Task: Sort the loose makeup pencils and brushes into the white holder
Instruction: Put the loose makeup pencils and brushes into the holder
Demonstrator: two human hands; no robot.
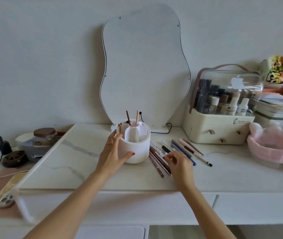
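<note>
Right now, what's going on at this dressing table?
A person is tidying makeup tools. The left hand steadies the white holder, which already has a few pencils standing in it. The right hand is reaching into the loose pencils and brushes lying on the table just right of the holder, fingertips on one. Most are not yet sorted.

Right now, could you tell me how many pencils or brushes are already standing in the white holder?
3 visible: a dark brown pencil and a pale pink pencil in a rear compartment of the white holder, and a brown tip at the left; shorter ones may be hidden.
</note>
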